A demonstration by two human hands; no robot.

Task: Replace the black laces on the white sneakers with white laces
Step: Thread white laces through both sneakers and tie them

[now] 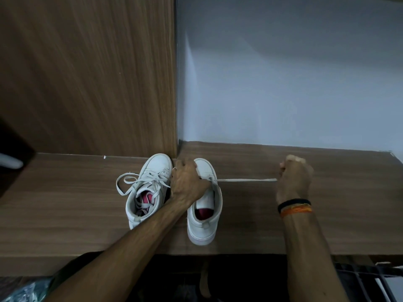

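Nearest to me, both forearms are reaching forward over the front edge of the wooden shelf (65, 214). My right wrist is wearing a black band and an orange thread (295, 207).

Just past that edge, the right sneaker (204, 225) is standing heel toward me, its pink insole showing. My left hand (187, 182) is lying over its tongue and eyelets with fingers curled down, pressing on the shoe; I cannot tell whether it is pinching anything beneath. A white lace (246, 180) is running taut from that shoe's eyelets out to my right hand (293, 178), which is clenched around the lace's end, well apart from the shoe.

The left sneaker (148, 192) is sitting just beside the right one, angled slightly, already threaded with a white lace whose loose loops (125, 182) are spilling over its left side.

Behind the toes, a wood-grain panel (87, 73) is rising on the left and a pale wall (283, 73) on the right.
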